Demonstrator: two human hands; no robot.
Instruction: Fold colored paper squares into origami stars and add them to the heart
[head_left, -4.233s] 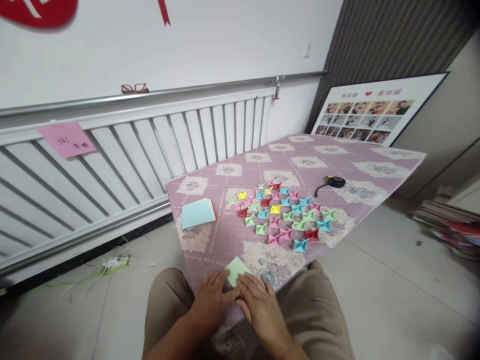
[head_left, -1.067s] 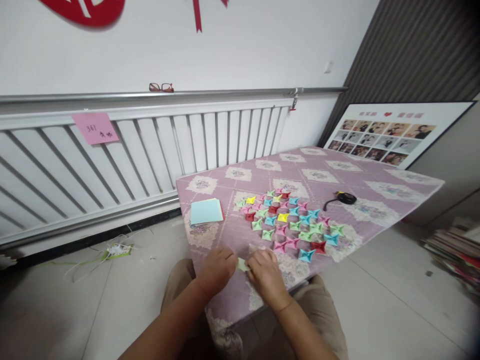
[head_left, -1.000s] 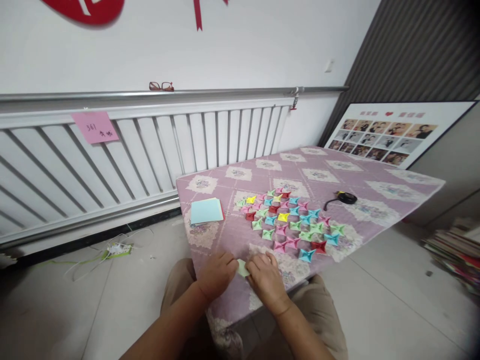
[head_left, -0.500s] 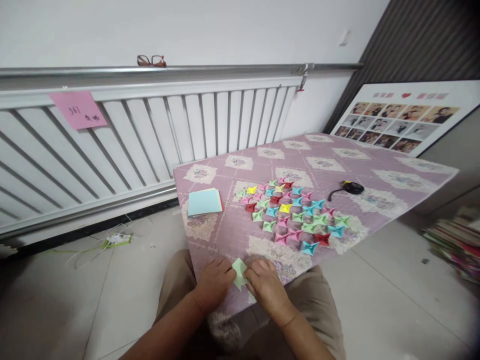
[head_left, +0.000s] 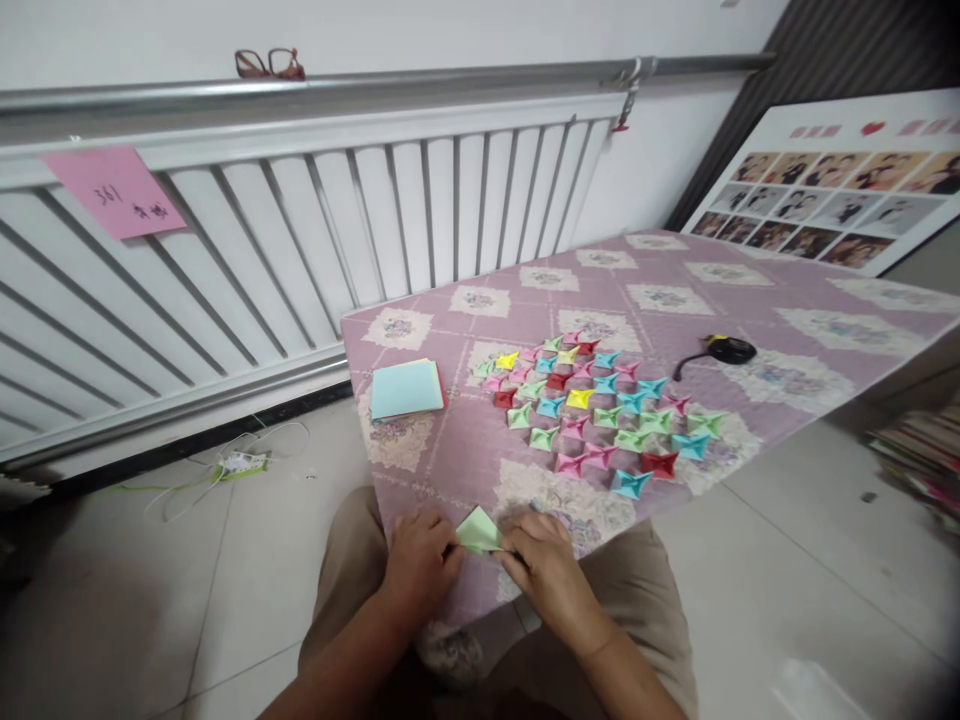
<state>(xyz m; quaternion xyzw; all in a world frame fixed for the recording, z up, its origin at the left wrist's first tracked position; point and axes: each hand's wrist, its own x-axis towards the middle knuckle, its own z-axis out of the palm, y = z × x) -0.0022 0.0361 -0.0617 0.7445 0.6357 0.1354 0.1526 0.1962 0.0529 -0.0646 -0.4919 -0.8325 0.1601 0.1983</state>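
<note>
Between my hands, at the table's near edge, is a pale green piece of folded paper (head_left: 478, 530) with a point facing away from me. My left hand (head_left: 424, 550) pinches its left corner. On the other side, my right hand (head_left: 541, 552) grips the right corner, its fingers curled and partly hiding the paper. Beyond them, several small folded paper shapes (head_left: 580, 398) in pink, green, blue, red and yellow stand in slanting rows. Left of these lies a stack of square paper sheets (head_left: 408, 390), light blue on top with red and cream edges showing.
A purple floral cloth (head_left: 465, 470) covers the table. A black coiled item with a short cord (head_left: 730, 350) lies at the right. Behind are a white radiator (head_left: 337, 230) and a leaning photo board (head_left: 817, 200). A power strip (head_left: 244, 464) rests on the floor.
The green paper's near point no longer shows; it now looks like a triangle, its lower edge between both hands. My hands have moved slightly apart. The camera view has tilted down.
</note>
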